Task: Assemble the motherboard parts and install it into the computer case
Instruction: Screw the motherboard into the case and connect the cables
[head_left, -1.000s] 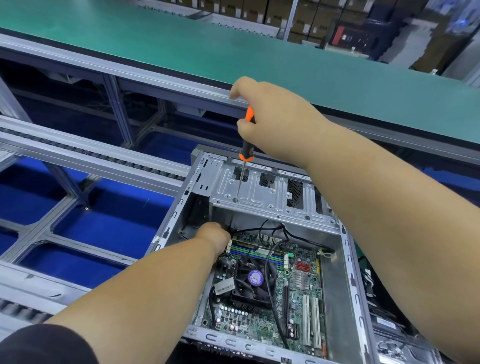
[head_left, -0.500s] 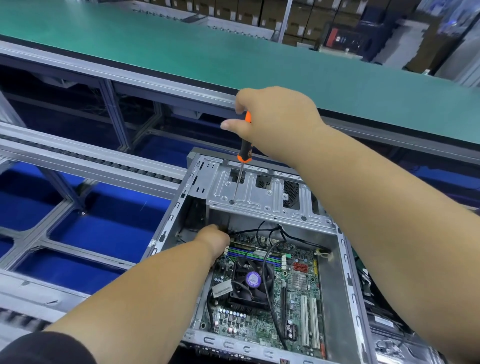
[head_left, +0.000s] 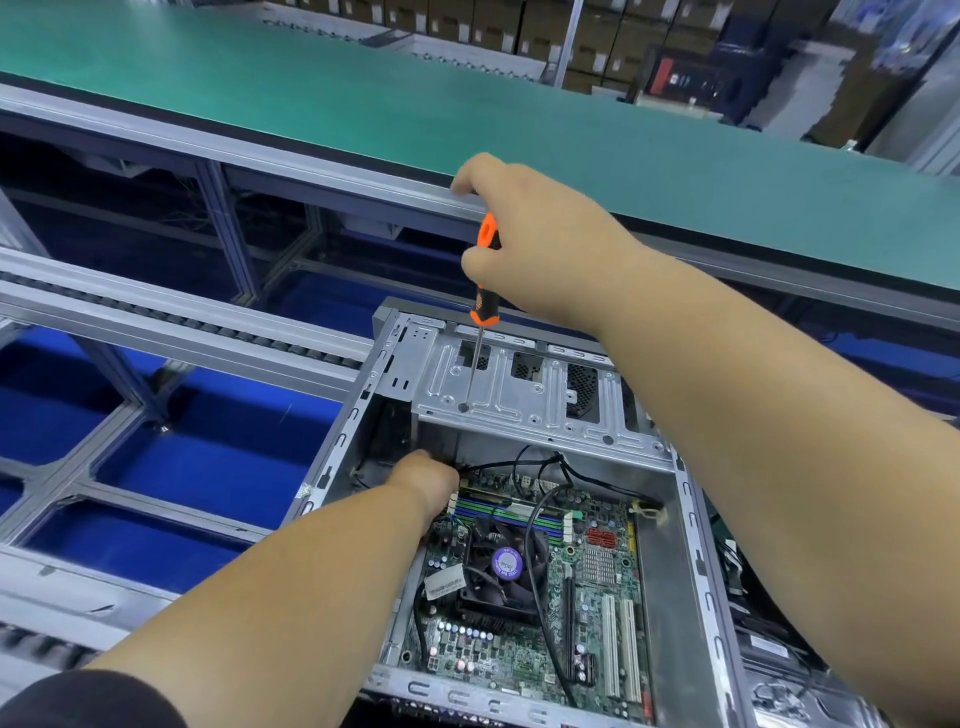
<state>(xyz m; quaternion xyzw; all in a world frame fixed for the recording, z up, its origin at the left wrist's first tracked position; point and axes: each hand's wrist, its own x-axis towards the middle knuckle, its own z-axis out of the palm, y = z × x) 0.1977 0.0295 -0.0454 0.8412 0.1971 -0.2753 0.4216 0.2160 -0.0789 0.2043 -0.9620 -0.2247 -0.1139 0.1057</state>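
Right hand: we see the right hand (head_left: 535, 244) above the far end of the case, its fingers curled around the orange and black handle of the screwdriver (head_left: 480, 306).
Screwdriver: it stands almost upright, and its thin shaft goes down to a hole in the metal drive bracket (head_left: 524, 395).
Left hand: the left hand (head_left: 423, 480) reaches into the case under the edge of the bracket; its fingers are hidden from us, so we cannot tell if it grasps something.
Motherboard: the motherboard (head_left: 597, 582) lies flat inside the computer case (head_left: 680, 587), with the black CPU fan (head_left: 506, 564) on it, and black cables (head_left: 535, 519) run over the fan.
Case: it lies open on its side, close to us, on the grey frame of the line.
Bench: the green bench (head_left: 363, 104) runs behind the case, well apart from it.
Background: brown boxes (head_left: 519, 31) are stacked behind the bench.
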